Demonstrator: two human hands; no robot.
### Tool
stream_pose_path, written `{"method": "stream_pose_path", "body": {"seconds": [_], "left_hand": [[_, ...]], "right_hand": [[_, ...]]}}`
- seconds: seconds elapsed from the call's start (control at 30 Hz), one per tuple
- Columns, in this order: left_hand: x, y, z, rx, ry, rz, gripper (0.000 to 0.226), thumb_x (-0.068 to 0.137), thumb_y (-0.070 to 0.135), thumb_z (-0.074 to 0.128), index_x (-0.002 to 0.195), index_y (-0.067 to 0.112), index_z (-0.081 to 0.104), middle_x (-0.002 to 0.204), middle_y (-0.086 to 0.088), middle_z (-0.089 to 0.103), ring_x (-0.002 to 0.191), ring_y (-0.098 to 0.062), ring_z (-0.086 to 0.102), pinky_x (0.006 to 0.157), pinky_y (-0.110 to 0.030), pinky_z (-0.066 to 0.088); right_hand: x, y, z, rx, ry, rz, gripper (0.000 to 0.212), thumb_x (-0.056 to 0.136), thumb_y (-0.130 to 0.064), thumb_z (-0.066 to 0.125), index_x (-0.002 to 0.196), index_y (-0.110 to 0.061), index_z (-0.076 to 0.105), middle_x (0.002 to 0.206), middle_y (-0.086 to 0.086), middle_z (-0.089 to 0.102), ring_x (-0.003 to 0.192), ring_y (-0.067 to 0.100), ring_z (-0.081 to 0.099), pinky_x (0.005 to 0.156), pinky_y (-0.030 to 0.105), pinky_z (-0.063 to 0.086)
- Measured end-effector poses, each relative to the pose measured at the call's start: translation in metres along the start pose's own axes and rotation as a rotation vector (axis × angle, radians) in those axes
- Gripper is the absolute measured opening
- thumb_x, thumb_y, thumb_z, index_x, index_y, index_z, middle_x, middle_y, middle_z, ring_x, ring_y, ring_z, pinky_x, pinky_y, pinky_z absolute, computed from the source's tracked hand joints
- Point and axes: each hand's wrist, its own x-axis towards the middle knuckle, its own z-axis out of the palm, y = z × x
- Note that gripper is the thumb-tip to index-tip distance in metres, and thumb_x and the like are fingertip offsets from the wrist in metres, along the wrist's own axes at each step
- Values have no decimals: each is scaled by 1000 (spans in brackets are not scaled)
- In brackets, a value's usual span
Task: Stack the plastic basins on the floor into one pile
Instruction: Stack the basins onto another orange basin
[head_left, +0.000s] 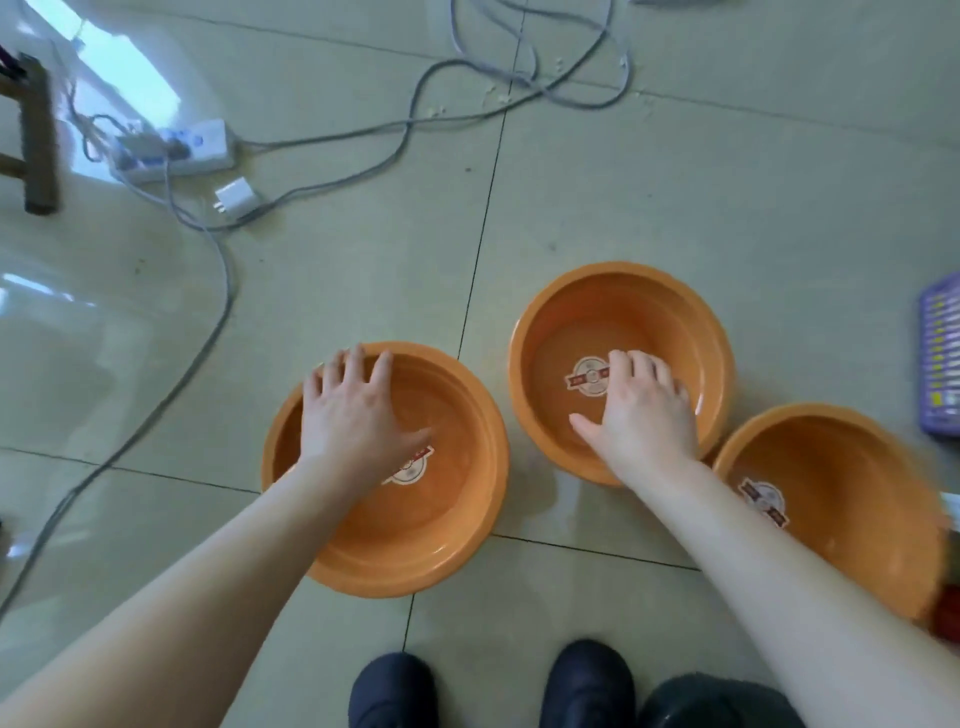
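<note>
Three orange plastic basins are seen standing upright on the tiled floor (675, 208), each apart from the others and none nested. The left basin (447, 545) is placed nearest the left arm; a round printed label (413, 470) is fixed to its inner bottom, partly covered by the hand. The middle basin (613, 312) is set slightly farther from the person, and a similar sticker (587, 376) is seen on its bottom. The right basin (852, 467) is located at the right edge of the view, just beside the middle basin, with its own round decal (763, 499) inside. Nothing besides the labels is seen in any basin.

The left hand (353, 410) is held over the left basin with fingers spread and extended toward the far rim; nothing is gripped, and contact with the rim cannot be confirmed. The right hand (644, 410) is held over the middle basin, fingers loosely spread, thumb out; nothing is grasped.

A white power strip (176, 150) and grey cables (332, 171) are laid on the floor beyond. Two dark shoes (493, 686) are seen at the bottom edge.
</note>
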Motion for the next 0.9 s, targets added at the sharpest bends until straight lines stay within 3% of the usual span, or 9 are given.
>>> {"method": "stream_pose_path", "body": {"seconds": [0.1, 0.17, 0.3, 0.43, 0.53, 0.6, 0.7, 0.9], "left_hand": [[25, 63, -16, 24, -10, 80, 108, 62, 82, 46, 148, 23, 18, 156, -11, 25, 143, -33, 20, 114, -51, 18], [45, 102, -13, 48, -30, 90, 114, 59, 85, 45, 149, 22, 15, 156, -11, 24, 143, -33, 20, 114, -51, 19], [90, 154, 22, -98, -170, -52, 118, 55, 80, 58, 144, 12, 23, 140, -15, 45, 128, -35, 43, 102, -48, 41], [130, 169, 66, -380, -303, -277, 86, 63, 57, 71, 125, 7, 37, 104, -12, 60, 88, -31, 60, 74, -40, 55], [148, 164, 92, -470, -221, -279, 41, 78, 29, 62, 107, 3, 49, 89, -13, 56, 74, -31, 54, 50, -31, 41], [154, 160, 99, -568, -144, -224, 20, 80, 14, 52, 94, 0, 57, 87, -16, 60, 79, -35, 60, 53, -31, 43], [148, 156, 82, -686, -118, -208, 18, 81, 9, 48, 92, 1, 59, 91, -17, 62, 78, -34, 60, 63, -35, 48], [101, 90, -26, -778, -40, -285, 11, 78, 12, 51, 85, 6, 58, 77, -10, 58, 70, -30, 58, 52, -29, 43]], "right_hand": [[3, 66, -19, -69, -36, 95, 84, 71, -57, 65, 132, -8, 36, 138, 15, 42, 132, 33, 33, 104, 47, 34], [9, 102, -18, -97, -44, 160, 87, 69, -60, 65, 131, -7, 36, 135, 16, 44, 128, 34, 37, 103, 46, 36], [35, 149, 18, -26, -70, 311, 89, 66, -59, 70, 125, 0, 39, 123, 19, 52, 117, 34, 47, 98, 41, 41], [71, 167, 75, 166, -131, 462, 83, 70, -54, 71, 123, 2, 39, 119, 21, 58, 111, 35, 55, 88, 40, 46], [92, 169, 106, 224, -141, 524, 61, 78, -45, 68, 113, 2, 51, 112, 21, 62, 104, 36, 59, 81, 38, 48], [101, 168, 115, 230, -102, 519, 47, 82, -39, 66, 101, 3, 59, 107, 23, 65, 101, 37, 60, 78, 37, 48], [103, 165, 96, 207, -81, 506, 49, 82, -37, 67, 106, 5, 59, 112, 24, 63, 107, 37, 57, 83, 38, 47], [77, 109, -21, 230, 25, 383, 45, 78, -35, 70, 97, 5, 62, 103, 26, 65, 100, 39, 59, 75, 37, 46]]}}
